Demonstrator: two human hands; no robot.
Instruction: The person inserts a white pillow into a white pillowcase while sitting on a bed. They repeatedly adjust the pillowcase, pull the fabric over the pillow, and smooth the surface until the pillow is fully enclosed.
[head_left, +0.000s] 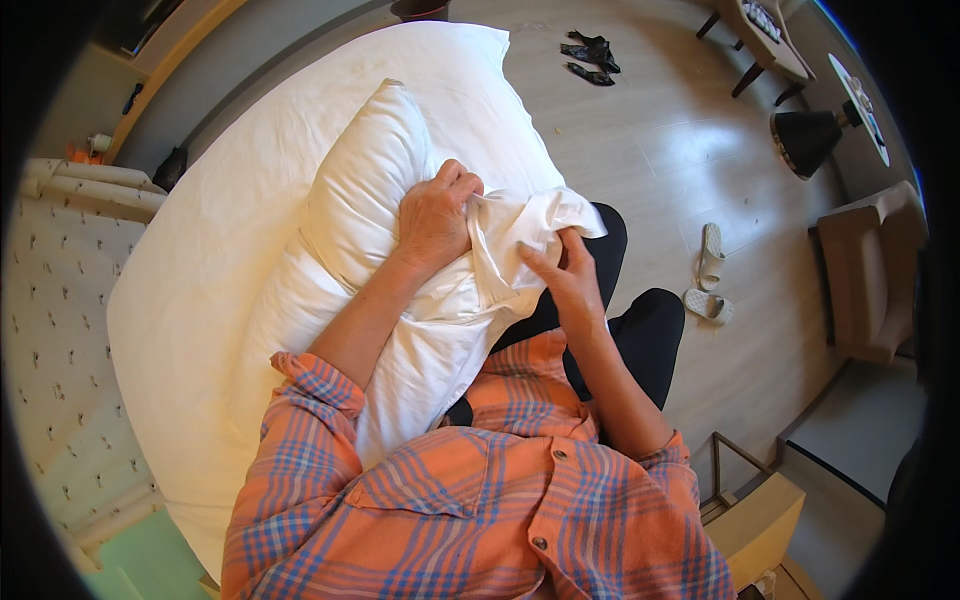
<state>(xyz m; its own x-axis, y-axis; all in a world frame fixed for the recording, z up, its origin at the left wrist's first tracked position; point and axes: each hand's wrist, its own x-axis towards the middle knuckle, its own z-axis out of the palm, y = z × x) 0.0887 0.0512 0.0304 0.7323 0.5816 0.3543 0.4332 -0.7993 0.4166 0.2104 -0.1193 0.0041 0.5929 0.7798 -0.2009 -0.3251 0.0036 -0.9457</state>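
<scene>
A white pillow (364, 187) lies tilted on the bed, partly inside a white pillowcase (442, 345) whose loose end is bunched towards my lap. My left hand (441, 214) is closed on the cloth at the pillow's right side, fingers curled in a fist. To its right, my right hand (570, 274) pinches the loose edge of the pillowcase, with the thumb on the near side; some fingertips are hidden by the fabric. The cloth between both hands is folded and creased, and part of it rests over my black-trousered leg.
The bed's white sheet (195, 300) spreads under the pillow. On the floor at right lie slippers (711, 259) and dark crumpled items (592, 56). Brown chairs (862, 277) and a black lampshade (804, 142) stand farther right. A wooden piece of furniture (757, 525) is at lower right.
</scene>
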